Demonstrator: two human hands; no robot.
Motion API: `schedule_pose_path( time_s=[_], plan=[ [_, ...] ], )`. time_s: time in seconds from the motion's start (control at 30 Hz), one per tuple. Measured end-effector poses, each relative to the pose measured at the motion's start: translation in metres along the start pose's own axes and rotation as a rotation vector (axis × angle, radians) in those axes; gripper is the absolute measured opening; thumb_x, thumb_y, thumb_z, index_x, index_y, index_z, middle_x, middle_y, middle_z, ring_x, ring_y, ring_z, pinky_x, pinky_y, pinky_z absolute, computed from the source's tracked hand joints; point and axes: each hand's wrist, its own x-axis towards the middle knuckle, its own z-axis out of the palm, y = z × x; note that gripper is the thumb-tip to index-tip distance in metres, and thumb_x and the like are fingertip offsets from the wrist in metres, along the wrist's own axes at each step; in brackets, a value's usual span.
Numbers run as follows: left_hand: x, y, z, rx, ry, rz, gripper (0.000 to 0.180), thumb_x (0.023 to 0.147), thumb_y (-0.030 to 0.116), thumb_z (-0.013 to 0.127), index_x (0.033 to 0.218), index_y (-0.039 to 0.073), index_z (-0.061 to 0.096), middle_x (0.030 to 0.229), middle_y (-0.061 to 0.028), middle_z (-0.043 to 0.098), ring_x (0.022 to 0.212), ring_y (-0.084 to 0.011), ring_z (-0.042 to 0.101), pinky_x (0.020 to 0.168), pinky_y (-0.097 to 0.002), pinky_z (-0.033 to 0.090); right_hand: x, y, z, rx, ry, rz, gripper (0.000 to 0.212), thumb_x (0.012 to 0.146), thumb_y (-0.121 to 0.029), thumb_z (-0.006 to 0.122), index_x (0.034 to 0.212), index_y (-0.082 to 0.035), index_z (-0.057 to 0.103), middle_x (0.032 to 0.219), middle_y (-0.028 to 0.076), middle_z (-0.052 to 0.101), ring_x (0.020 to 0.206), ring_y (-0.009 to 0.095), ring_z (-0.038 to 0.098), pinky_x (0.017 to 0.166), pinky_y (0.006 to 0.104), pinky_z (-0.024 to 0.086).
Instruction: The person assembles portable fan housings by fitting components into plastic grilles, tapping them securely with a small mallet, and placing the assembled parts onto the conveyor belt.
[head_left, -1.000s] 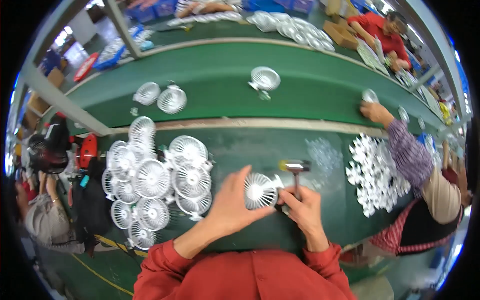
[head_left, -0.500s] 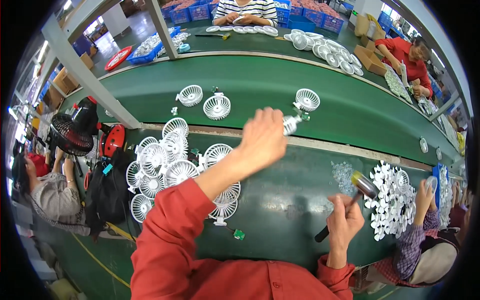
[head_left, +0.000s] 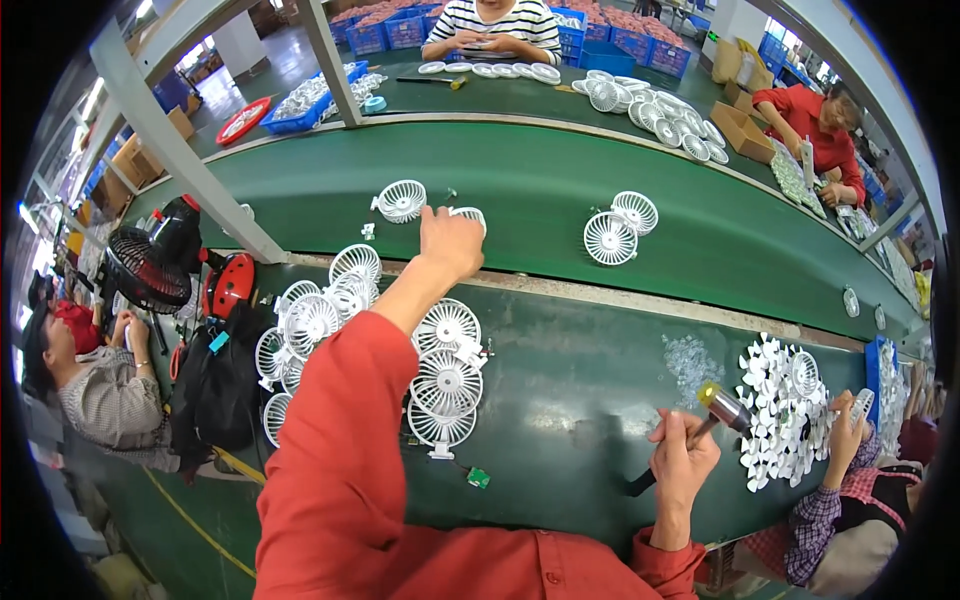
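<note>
On the green belt, my left hand (head_left: 450, 245) reaches over a round white fan cage (head_left: 470, 215), its fingers closed on the edge. Another white fan cage (head_left: 402, 201) lies just left of it, with small parts beside. Two more cages (head_left: 610, 238) rest against each other farther right on the belt. My right hand (head_left: 685, 460) is wrapped around the dark handle of a hammer (head_left: 724, 406), whose metal head with a yellow end points right above the bench. Left of centre, several white fan cages (head_left: 446, 383) overlap, near a small green circuit board (head_left: 478, 478).
White fan blades (head_left: 780, 415) lie heaped at the right beside small clear pieces (head_left: 690, 368). A black fan (head_left: 145, 268) and a dark bag (head_left: 212, 375) stand left. A metal post (head_left: 180, 140) rises at the left. Co-workers sit across the belt and on both sides.
My left hand has let go of a white part, now a fan cage on the belt at right, and moved left to another cage. My right hand still holds the hammer.
</note>
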Motion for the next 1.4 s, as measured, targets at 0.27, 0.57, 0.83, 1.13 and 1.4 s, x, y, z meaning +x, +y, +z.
schedule_pose_path(
  time_s=[0.27,0.57,0.83,1.13,1.4],
  plan=[
    [-0.108,0.1,-0.079,-1.018,0.085,0.147,0.029,0.085,0.036,0.066,0.089,0.007,0.068,0.073,-0.0101,0.069,0.067,-0.0279,0.068,0.062,-0.0398,0.051,0.001,-0.027,0.017,-0.033,-0.165,0.154,0.035,0.092,-0.006,0.066,0.123,0.008,0.059,0.104,0.012,0.072,0.057,0.004,0.054,0.046,0.0187,0.039],
    [-0.167,0.118,-0.065,-1.866,-0.574,0.274,0.029,0.104,0.021,0.043,0.11,0.001,0.063,0.099,-0.0027,0.064,0.088,-0.0096,0.059,0.078,-0.0263,0.051,0.002,-0.035,0.016,0.006,-0.243,0.293,0.03,0.093,-0.008,0.063,0.12,0.006,0.06,0.083,0.005,0.068,0.045,0.0,0.042,0.038,0.0208,0.028],
    [-0.179,0.121,-0.04,-2.201,-0.725,0.035,0.039,0.1,0.021,0.055,0.128,-0.005,0.054,0.115,-0.0139,0.065,0.095,-0.0172,0.066,0.081,-0.0283,0.054,0.004,-0.011,0.023,-0.074,-0.349,0.339,0.025,0.093,-0.017,0.068,0.111,0.0,0.068,0.067,-0.006,0.058,0.049,0.0,0.041,0.041,0.0201,0.028],
    [-0.204,0.11,-0.014,-2.149,-0.7,-0.267,0.05,0.098,0.034,0.058,0.126,-0.006,0.047,0.105,-0.0136,0.061,0.061,-0.014,0.06,0.045,-0.0269,0.049,0.021,-0.018,0.02,0.002,-0.292,0.338,0.027,0.093,-0.018,0.068,0.109,0.003,0.068,0.064,-0.005,0.057,0.043,0.0,0.038,0.037,0.0211,0.023],
    [-0.204,0.128,-0.018,-2.184,-0.948,-0.193,0.037,0.104,0.034,0.046,0.121,0.002,0.047,0.094,-0.022,0.068,0.056,-0.0166,0.062,0.045,-0.0289,0.05,0.026,-0.018,0.035,-0.16,-0.328,0.189,0.031,0.09,-0.021,0.073,0.108,0.004,0.069,0.067,-0.005,0.058,0.058,0.001,0.045,0.049,0.0207,0.034]
  ],
)
